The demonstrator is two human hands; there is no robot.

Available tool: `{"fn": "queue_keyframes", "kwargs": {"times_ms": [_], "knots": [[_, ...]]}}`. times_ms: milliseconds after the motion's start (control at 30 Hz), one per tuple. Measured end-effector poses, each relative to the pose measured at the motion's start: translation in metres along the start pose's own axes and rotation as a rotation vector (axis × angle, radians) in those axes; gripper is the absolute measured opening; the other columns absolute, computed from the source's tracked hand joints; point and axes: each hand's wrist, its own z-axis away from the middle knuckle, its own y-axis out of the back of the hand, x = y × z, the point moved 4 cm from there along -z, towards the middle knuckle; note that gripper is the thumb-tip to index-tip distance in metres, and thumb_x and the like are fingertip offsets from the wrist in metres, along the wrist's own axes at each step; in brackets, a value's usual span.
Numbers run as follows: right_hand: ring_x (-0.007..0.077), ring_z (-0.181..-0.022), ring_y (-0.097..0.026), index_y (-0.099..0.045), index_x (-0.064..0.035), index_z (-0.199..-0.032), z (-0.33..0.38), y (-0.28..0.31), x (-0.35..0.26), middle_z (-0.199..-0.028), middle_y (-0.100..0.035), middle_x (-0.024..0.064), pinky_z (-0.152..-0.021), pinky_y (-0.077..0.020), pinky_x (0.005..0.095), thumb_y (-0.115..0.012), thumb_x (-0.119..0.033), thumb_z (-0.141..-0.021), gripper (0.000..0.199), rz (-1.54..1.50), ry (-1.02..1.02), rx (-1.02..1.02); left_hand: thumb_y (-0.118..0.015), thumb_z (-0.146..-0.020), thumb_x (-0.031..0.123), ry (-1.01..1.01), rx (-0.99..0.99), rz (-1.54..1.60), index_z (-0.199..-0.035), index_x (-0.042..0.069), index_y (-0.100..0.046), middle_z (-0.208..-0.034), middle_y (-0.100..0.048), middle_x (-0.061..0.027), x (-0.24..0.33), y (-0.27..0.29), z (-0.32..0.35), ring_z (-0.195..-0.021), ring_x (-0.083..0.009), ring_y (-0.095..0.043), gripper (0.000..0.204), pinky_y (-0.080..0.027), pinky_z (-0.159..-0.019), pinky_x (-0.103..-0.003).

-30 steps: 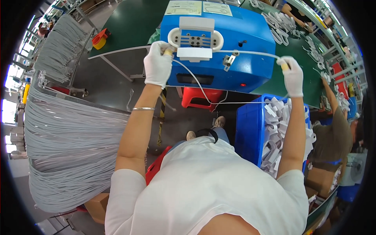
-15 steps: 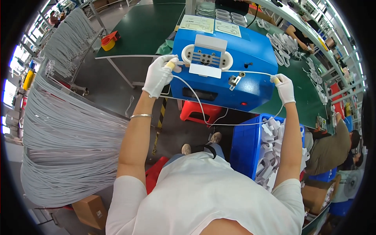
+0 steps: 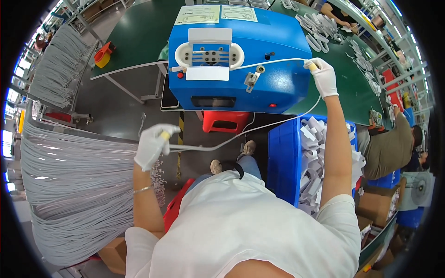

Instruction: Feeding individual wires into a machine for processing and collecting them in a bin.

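A thin white cable (image 3: 273, 61) runs from the winding head (image 3: 211, 56) of a blue machine (image 3: 282, 41) to my right hand (image 3: 321, 76), whose gloved fingers pinch it above the machine's right side. From there the cable drops in a slack curve across to my left hand (image 3: 154, 146), low on the left beside a hanging bundle of cables (image 3: 83, 171). That hand is gloved too and slightly blurred, its fingers closed around the cable. At the head's left side a small white piece (image 3: 177, 69) sticks out by a red button (image 3: 180, 75). Yellow covers show on both gloves.
A blue bin (image 3: 283, 162) of white strips stands on the right, below my forearm. Coiled cables (image 3: 317, 28) lie on the green table (image 3: 345, 83). A red stool (image 3: 225, 121) is under the machine. Other people (image 3: 389, 148) sit along the right.
My left hand has moved from the winding head down and left, toward the cable bundle. My right hand still holds the cable. The view has shifted, so the machine appears farther left and higher.
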Motion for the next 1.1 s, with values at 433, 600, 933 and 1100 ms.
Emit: {"fn": "queue_keyframes", "kwargs": {"times_ms": [433,600,933,1100], "knots": [[-0.0019,-0.047,-0.032,-0.067,-0.0061,-0.085,0.018,0.011,-0.012,-0.060,-0.045,-0.0098,-0.042,-0.0206,0.0185,-0.062,-0.022,-0.094,0.019,-0.058,-0.172,0.086,-0.074,-0.076,0.004,0.156,-0.555,0.445,-0.114,-0.008,-0.063,-0.086,-0.068,-0.0127,0.000,-0.011,0.060,-0.078,-0.0173,-0.065,0.041,-0.052,-0.072,-0.029],[-0.0023,-0.051,-0.034,-0.067,-0.0067,-0.083,0.029,0.020,-0.009,-0.064,-0.048,-0.0092,-0.045,-0.0220,0.0176,-0.063,-0.018,-0.092,0.015,-0.087,-0.302,0.062,-0.064,-0.090,0.006,0.189,-0.623,0.476,-0.123,-0.005,-0.058,-0.098,-0.066,-0.0113,-0.012,-0.023,0.050,-0.089,-0.0168,-0.063,0.036,-0.051,-0.085,-0.031],[-0.0005,-0.053,-0.038,-0.067,-0.0053,-0.082,0.049,0.025,-0.004,-0.068,-0.057,-0.0059,-0.047,-0.0276,0.0180,-0.063,-0.017,-0.091,0.015,-0.096,-0.291,-0.078,-0.068,-0.087,0.014,0.168,-0.537,0.438,-0.119,-0.007,-0.060,-0.090,-0.068,-0.0122,-0.014,-0.034,0.038,-0.074,-0.0132,-0.061,0.039,-0.049,-0.065,-0.024],[0.0016,-0.058,-0.044,-0.069,-0.0035,-0.084,0.054,0.018,-0.005,-0.071,-0.061,-0.0036,-0.052,-0.0342,0.0189,-0.065,-0.018,-0.090,0.016,-0.095,-0.232,-0.151,-0.067,-0.088,0.019,0.236,-0.664,0.361,-0.122,-0.003,-0.059,-0.090,-0.067,-0.0103,-0.009,-0.063,0.027,-0.066,-0.0086,-0.054,0.041,-0.039,-0.051,-0.019]]}}
